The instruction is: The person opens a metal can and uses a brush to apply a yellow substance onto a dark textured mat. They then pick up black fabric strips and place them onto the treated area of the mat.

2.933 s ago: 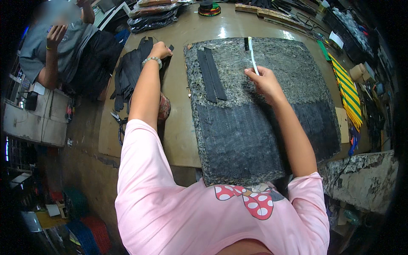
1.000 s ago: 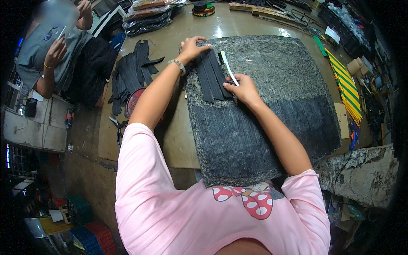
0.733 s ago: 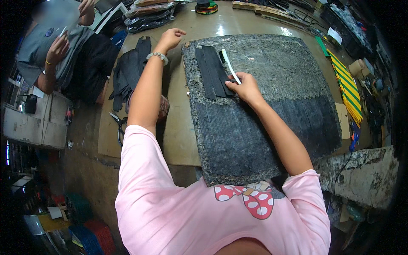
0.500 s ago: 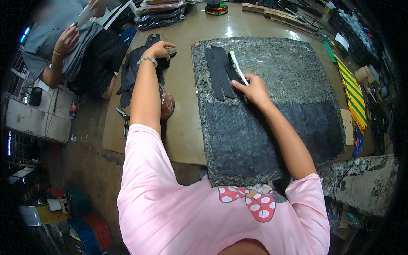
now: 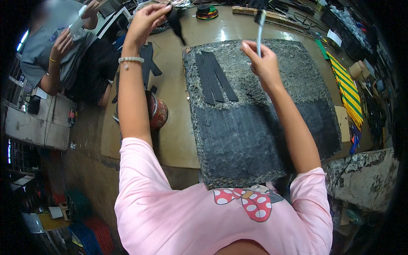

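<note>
My right hand (image 5: 267, 66) is closed round the white handle of a brush (image 5: 260, 34), held tilted upright with its dark end up, over the far part of a rough grey board (image 5: 293, 63). At the far left, my left hand (image 5: 146, 23) pinches a black strip (image 5: 176, 26) that hangs beside the fingers, blurred by motion. Several flat black strips (image 5: 217, 80) lie side by side on the board, fanned slightly apart. Under my left forearm are more loose black strips (image 5: 146, 63). Beside that forearm stands a reddish, stained tin can (image 5: 158, 114), partly covered by the arm.
Dark material (image 5: 255, 136) covers the board's near half. A person (image 5: 59, 55) at the far left holds a white item. Yellow-green striped strips (image 5: 346, 91) lie on the right, near a black crate (image 5: 346, 32). A round black, red and green item (image 5: 207, 12) sits at the back.
My left hand has lifted away from the strip pile with a black strip. My right hand has moved farther off and raised the brush, turning its dark end up from the board.
</note>
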A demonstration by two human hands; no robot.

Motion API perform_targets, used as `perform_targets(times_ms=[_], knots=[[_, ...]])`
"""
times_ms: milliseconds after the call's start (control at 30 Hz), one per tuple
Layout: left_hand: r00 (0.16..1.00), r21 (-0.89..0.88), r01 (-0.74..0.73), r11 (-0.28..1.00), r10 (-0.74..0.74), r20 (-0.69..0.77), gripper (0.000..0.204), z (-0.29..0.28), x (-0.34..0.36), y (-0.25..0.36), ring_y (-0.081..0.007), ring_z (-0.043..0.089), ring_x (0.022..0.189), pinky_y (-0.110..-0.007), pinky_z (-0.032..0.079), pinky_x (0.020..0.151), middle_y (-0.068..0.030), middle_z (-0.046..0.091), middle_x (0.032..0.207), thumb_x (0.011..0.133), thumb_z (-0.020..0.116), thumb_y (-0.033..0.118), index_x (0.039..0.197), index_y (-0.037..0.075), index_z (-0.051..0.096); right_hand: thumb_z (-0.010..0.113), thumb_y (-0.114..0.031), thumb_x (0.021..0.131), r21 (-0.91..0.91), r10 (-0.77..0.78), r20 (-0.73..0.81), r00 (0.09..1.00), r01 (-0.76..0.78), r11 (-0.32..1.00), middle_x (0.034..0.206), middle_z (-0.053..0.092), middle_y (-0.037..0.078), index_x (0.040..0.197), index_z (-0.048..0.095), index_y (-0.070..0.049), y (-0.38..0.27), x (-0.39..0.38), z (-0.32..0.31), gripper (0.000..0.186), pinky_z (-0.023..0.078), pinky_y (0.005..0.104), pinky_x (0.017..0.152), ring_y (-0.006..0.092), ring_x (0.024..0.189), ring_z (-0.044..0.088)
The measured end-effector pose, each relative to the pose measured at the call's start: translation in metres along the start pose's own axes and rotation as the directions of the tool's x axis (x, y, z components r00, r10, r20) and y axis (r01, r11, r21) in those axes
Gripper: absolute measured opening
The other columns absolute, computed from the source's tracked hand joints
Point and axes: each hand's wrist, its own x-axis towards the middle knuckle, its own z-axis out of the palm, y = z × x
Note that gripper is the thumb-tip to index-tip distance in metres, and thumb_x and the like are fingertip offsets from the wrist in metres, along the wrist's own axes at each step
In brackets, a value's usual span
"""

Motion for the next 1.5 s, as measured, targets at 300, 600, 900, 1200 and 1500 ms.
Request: perform_targets(times_ms=[300,600,900,1200,1500], knots=[[0.999,-0.152,-0.007,0.988,0.013,0.038,0.015,0.114,0.012,0.064,-0.0018,0.048,0.06,-0.016,0.035,0.052,0.0049,0.056,0.07,0.088,0.069,0.021,0.086,0.009,0.06,0.072,-0.032,0.085,0.14,-0.006,0.285,0.958,-0.036,0.989,0.086,0.068,0.003,0.097,0.067,-0.001,-0.055,0.002,0.008,0.034,0.045,0.0203,0.063,0.0053,0.068,0.057],[0.993,-0.239,0.111,0.965,-0.101,0.054,0.027,0.09,0.016,-0.024,-0.0033,0.058,0.072,-0.014,0.045,0.059,0.0013,0.061,0.084,0.088,0.07,0.025,0.103,0.004,0.06,0.062,-0.025,0.094,0.31,0.289,0.252,0.923,-0.36,0.88,0.077,0.066,0.003,0.096,0.063,-0.002,-0.012,-0.037,-0.052,0.024,0.022,0.0168,0.034,-0.0002,0.04,0.031],[0.96,-0.393,0.226,0.891,-0.137,0.242,0.029,0.085,0.003,-0.031,-0.0046,0.061,0.067,-0.009,0.047,0.051,-0.005,0.065,0.088,0.09,0.067,0.027,0.109,0.006,0.059,0.064,-0.018,0.091,0.407,0.196,0.118,0.973,-0.228,0.885,0.08,0.063,0.002,0.124,0.055,0.004,-0.004,-0.032,-0.07,0.04,0.024,0.0151,0.037,-0.0021,0.042,0.029],[0.846,-0.139,0.435,0.89,-0.351,0.402,0.035,0.097,0.011,-0.078,-0.0106,0.065,0.087,-0.017,0.053,0.069,-0.0083,0.067,0.097,0.085,0.072,0.015,0.115,-0.001,0.062,0.073,-0.021,0.084,-0.14,0.229,0.046,0.972,-0.221,0.965,0.069,0.058,-0.003,0.108,0.066,0.003,0.013,-0.048,-0.07,0.035,0.045,0.0232,0.072,0.0048,0.066,0.053],[0.885,0.51,0.097,0.855,-0.309,0.35,0.037,0.132,0.021,-0.143,-0.016,0.065,0.092,-0.03,0.051,0.085,-0.0087,0.07,0.104,0.081,0.076,0.023,0.11,0.001,0.068,0.074,-0.015,0.078,-0.299,0.345,0.117,0.931,-0.298,0.907,0.07,0.067,0.004,0.108,0.066,0.003,0.078,-0.055,-0.038,0.036,0.049,0.0248,0.062,0.009,0.064,0.062]])
